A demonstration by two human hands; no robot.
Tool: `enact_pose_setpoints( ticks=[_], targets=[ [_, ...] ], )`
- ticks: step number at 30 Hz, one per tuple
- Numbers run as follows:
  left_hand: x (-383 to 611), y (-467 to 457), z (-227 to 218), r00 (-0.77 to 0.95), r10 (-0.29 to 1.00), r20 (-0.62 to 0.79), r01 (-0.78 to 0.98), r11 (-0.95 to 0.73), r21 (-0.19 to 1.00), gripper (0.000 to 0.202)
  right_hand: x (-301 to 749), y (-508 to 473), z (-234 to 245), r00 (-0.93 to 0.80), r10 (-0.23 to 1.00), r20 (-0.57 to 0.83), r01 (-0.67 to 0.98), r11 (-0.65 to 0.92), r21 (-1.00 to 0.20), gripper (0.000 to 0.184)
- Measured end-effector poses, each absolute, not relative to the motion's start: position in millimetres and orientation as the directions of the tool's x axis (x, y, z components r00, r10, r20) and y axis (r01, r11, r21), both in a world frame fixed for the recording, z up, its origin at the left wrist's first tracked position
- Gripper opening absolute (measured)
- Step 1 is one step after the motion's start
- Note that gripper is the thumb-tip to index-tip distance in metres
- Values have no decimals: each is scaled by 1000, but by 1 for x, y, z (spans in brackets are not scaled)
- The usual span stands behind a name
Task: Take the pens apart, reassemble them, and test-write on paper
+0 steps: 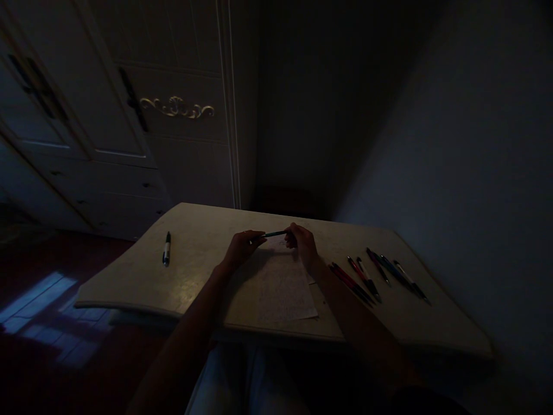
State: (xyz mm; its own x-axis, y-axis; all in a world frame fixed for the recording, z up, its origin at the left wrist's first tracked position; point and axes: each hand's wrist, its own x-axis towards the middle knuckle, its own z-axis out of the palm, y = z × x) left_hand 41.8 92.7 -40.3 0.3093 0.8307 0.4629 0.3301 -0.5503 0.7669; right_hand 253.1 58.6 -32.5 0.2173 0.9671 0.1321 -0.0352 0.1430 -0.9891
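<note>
A dark pen with a faint teal tint is held level between both hands, above the far part of a written-on sheet of paper. My left hand pinches its left end with the fingertips. At the right end, my right hand is closed round the pen with its fingers curled. The paper lies on the table between my forearms, and dim light makes its writing unreadable.
One black-and-white pen lies at the left of the pale table. Several pens, including a red pen and a blue pen, lie to the right. A wardrobe stands behind on the left; a wall borders the right.
</note>
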Motion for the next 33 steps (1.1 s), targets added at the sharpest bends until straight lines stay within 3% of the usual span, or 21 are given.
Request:
enact_pose_setpoints(
  ticks=[4, 8, 11, 19, 26, 30, 33],
  targets=[
    [44, 91, -40, 301, 832, 465, 299, -546, 783, 34, 258, 61, -40, 228, 938, 261, 397, 155, -904, 65],
    [46, 89, -37, 261, 858, 441, 233, -500, 834, 35, 260, 60, -40, 220, 919, 326, 583, 145, -800, 67],
    [45, 89, -36, 282, 867, 411, 247, -480, 842, 36, 262, 60, -38, 252, 909, 333, 608, 119, -785, 69],
    [48, 87, -37, 265, 893, 364, 489, -450, 747, 52, 260, 58, -35, 248, 885, 394, 645, 153, -749, 70],
    [51, 85, -32, 248, 956, 154, 295, -226, 928, 62, 259, 52, -29, 190, 864, 465, 604, 270, -749, 64],
    [49, 90, -36, 258, 933, 252, 127, -292, 948, 53, 262, 54, -31, 212, 860, 465, 562, 282, -777, 62],
    [49, 93, -38, 247, 918, 311, 66, -336, 940, 61, 264, 56, -34, 258, 864, 432, 550, 237, -801, 62]
  ],
)
